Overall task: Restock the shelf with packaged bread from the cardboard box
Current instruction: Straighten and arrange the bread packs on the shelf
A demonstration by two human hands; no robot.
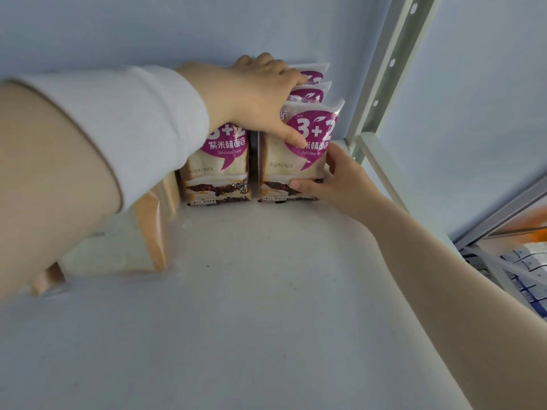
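Purple-labelled bread packs stand upright at the back of a white shelf. The front right pack has two more packs lined up behind it. Another pack stands just to its left. My left hand reaches over the top of the right row, fingers spread across the packs and thumb pressing the front pack's face. My right hand grips the front right pack's lower right corner. The cardboard box is out of view.
Plain toast packs lie along the left, partly hidden by my left sleeve. A white perforated shelf post rises right beside the row. Blue-and-white boxes sit on a lower level at far right.
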